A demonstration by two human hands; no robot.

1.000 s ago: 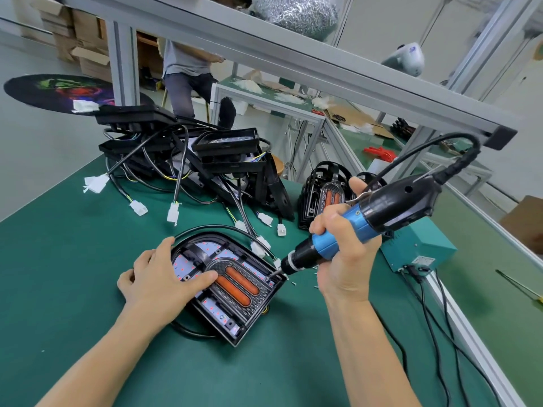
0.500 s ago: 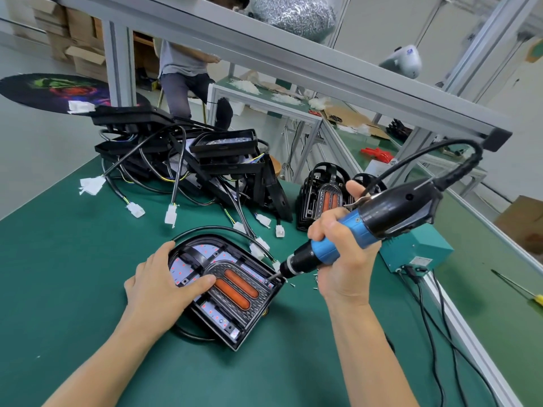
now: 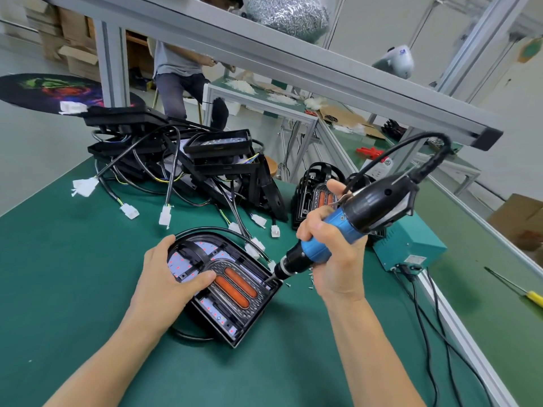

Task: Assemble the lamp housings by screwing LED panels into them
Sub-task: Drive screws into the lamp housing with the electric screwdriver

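A black D-shaped lamp housing [image 3: 235, 324] lies flat on the green mat, an LED panel [image 3: 235, 286] with two orange bars set inside it. My left hand [image 3: 167, 277] rests on the housing's left side, thumb stretched across the panel, fingers over the curved rim. My right hand [image 3: 332, 259] grips a blue and black electric screwdriver [image 3: 352, 221]. Its bit touches the housing's right corner. A few loose screws [image 3: 310, 282] lie beside that corner.
A heap of black housings with cables and white connectors [image 3: 182, 165] fills the mat's far left. Assembled lamps [image 3: 317, 195] stand upright behind the screwdriver. A teal power box [image 3: 411, 245] sits at right, cables trailing. A yellow-handled screwdriver [image 3: 520, 290] lies far right. A person sits beyond.
The housing and both hands sit slightly further right in view, as the camera shifted. The screwdriver bit stays at the same right corner of the housing.
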